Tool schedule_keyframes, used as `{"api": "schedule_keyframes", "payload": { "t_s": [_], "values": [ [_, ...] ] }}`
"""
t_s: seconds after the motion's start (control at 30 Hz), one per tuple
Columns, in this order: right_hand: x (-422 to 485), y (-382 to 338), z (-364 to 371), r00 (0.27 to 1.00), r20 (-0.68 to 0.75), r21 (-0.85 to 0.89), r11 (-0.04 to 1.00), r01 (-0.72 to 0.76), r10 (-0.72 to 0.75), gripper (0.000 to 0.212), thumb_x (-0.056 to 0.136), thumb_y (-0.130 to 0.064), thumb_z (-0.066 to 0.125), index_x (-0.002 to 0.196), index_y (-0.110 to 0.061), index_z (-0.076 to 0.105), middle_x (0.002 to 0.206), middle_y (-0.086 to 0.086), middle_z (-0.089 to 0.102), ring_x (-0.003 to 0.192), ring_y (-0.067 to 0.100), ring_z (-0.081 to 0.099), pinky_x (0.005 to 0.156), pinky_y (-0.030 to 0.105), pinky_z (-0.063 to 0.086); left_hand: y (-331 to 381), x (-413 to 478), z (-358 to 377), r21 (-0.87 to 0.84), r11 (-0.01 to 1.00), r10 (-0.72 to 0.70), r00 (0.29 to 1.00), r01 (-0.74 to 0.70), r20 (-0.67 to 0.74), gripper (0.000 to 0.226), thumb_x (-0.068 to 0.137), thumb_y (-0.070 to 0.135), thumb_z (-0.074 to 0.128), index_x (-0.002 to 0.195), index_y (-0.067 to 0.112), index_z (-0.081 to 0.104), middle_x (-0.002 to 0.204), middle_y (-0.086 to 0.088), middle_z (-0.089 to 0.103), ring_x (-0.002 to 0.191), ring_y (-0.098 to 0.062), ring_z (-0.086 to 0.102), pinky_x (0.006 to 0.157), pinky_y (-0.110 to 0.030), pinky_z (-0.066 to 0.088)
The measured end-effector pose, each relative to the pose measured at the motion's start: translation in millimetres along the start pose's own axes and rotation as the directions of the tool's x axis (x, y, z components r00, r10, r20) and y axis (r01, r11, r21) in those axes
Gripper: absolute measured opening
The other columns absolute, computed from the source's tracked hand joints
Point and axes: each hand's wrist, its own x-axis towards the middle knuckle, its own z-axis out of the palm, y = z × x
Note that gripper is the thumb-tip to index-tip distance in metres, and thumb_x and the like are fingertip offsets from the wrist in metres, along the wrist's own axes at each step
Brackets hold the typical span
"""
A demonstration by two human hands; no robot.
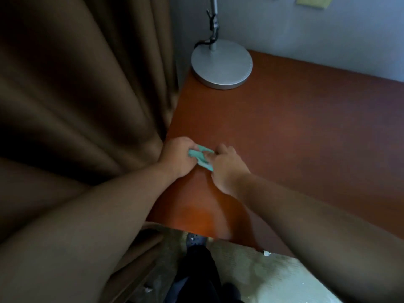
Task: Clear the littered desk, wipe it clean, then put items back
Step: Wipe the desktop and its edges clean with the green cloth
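A small teal cloth (202,157) lies bunched on the reddish-brown desk (295,132), near its left edge. My left hand (177,155) grips the cloth's left end with curled fingers. My right hand (227,167) pinches the cloth's right end, its knuckles turned up. Both hands sit close together over the desk top, and most of the cloth is hidden between them.
A grey lamp with a round base (222,64) stands at the desk's far left corner against the wall. A brown curtain (76,95) hangs along the desk's left side. Below the front edge are a pale floor (262,272), small white scraps and my shoe (195,239).
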Motion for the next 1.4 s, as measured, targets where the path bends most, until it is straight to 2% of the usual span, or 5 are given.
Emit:
{"api": "schedule_keyframes", "payload": {
  "t_s": [0.33, 0.47, 0.83, 1.3, 1.4],
  "values": [
    [-164, -11, 69, 0.937, 0.284, 0.185, 0.971, 0.153, -0.202, 0.044, 0.084, -0.002, 0.054, 0.125, -0.016, 0.060, 0.118, 0.010, 0.060, 0.112, 0.029, 0.055, 0.092, 0.028, 0.045, 15, -228, 58, 0.239, 0.935, 0.244, 0.964, -0.262, 0.102, 0.037, 0.058, 0.031, 0.041, 0.082, 0.026, 0.068, 0.074, 0.007, 0.067, 0.063, -0.013, 0.064, 0.055, -0.015, 0.039],
    [-198, 14, 49, 0.995, -0.061, 0.323, 0.942, 0.090, -0.074, 0.056, 0.086, -0.004, 0.050, 0.137, -0.028, 0.048, 0.127, 0.009, 0.052, 0.120, 0.027, 0.047, 0.098, 0.025, 0.036, 50, -209, 50, 0.242, 0.917, 0.345, 0.935, -0.318, -0.078, 0.043, 0.063, 0.022, 0.044, 0.090, 0.010, 0.074, 0.090, -0.006, 0.072, 0.081, -0.021, 0.063, 0.072, -0.023, 0.049],
    [-188, 36, 68, 0.997, -0.076, -0.043, 0.999, 0.026, -0.029, 0.059, 0.090, -0.001, 0.043, 0.147, -0.012, 0.028, 0.131, 0.012, 0.041, 0.124, 0.030, 0.035, 0.097, 0.037, 0.036, 90, -173, 75, 0.504, 0.856, -0.051, 0.954, -0.110, 0.296, 0.056, 0.094, 0.000, 0.038, 0.146, 0.015, 0.026, 0.154, -0.002, 0.023, 0.143, -0.019, 0.021, 0.110, -0.034, 0.032],
    [-156, 41, 40, 0.997, 0.068, -0.186, 0.982, -0.017, 0.030, 0.053, 0.093, -0.005, 0.038, 0.143, 0.006, 0.024, 0.131, 0.022, 0.041, 0.119, 0.037, 0.041, 0.094, 0.042, 0.037, 122, -88, 70, 0.635, 0.772, -0.319, 0.870, 0.009, 0.376, 0.044, 0.093, 0.013, 0.049, 0.137, 0.015, 0.040, 0.126, -0.007, 0.054, 0.115, -0.025, 0.055, 0.091, -0.033, 0.048],
    [-143, 44, 40, 0.995, -0.080, -0.170, 0.983, -0.064, 0.051, 0.043, 0.083, -0.014, 0.053, 0.121, 0.004, 0.058, 0.102, 0.016, 0.061, 0.091, 0.030, 0.061, 0.071, 0.034, 0.050, 122, -73, 70, 0.643, 0.764, -0.280, 0.872, -0.050, 0.401, 0.051, 0.094, 0.011, 0.046, 0.143, 0.018, 0.032, 0.139, -0.007, 0.044, 0.123, -0.026, 0.049, 0.097, -0.036, 0.046]
  ]
}}
